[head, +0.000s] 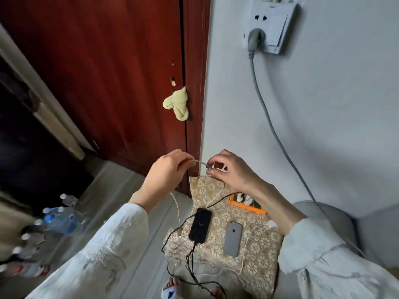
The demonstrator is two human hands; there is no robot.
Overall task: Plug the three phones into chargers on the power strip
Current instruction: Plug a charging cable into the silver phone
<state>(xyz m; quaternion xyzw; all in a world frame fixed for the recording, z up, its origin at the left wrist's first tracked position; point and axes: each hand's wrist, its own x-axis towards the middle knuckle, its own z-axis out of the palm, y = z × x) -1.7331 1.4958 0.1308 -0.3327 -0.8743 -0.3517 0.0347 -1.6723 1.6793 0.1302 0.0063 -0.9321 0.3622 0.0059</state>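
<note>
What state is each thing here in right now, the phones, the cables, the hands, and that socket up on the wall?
Black phone: flat on the patterned cloth, black cable at its near end.
Grey phone: face down, no cable in it.
White cable: pinched by both hands.
Left hand: pinching the cable.
Right hand: pinching the cable.
Wall socket: grey plug in, upper holes free.

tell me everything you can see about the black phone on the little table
The black phone lies flat, screen up, on the floral patterned tablecloth near the table's left edge, left of the grey phone and apart from it. It is a slim dark slab with rounded corners; its screen is dark apart from a faint small mark at the centre. A black cable runs from its near end over the table edge. Neither hand touches it.
</note>
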